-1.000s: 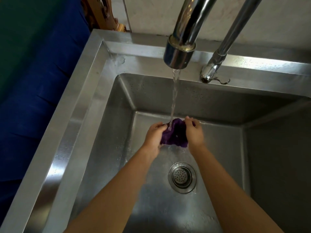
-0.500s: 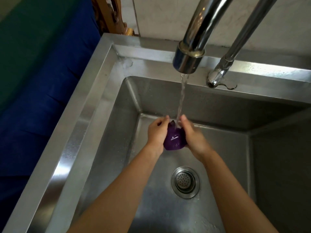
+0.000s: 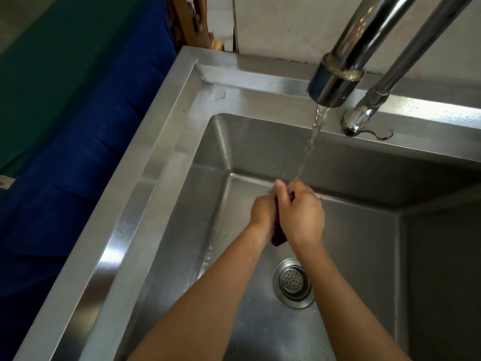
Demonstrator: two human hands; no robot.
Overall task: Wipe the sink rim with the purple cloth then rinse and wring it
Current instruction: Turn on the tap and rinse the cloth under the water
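Two bare hands press together inside the steel sink (image 3: 166, 162) — the left hand (image 3: 263, 213) and the right hand (image 3: 303, 214) both squeeze the dark purple cloth (image 3: 277, 234), mostly hidden between the palms. Water from the chrome tap (image 3: 335, 82) falls on the fingers — the round drain strainer (image 3: 292, 282) lies nearer.

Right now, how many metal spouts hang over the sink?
2. The wide spout hangs over the back rim, running water. The thinner spout is just to its right, dry. Their bases are out of frame.
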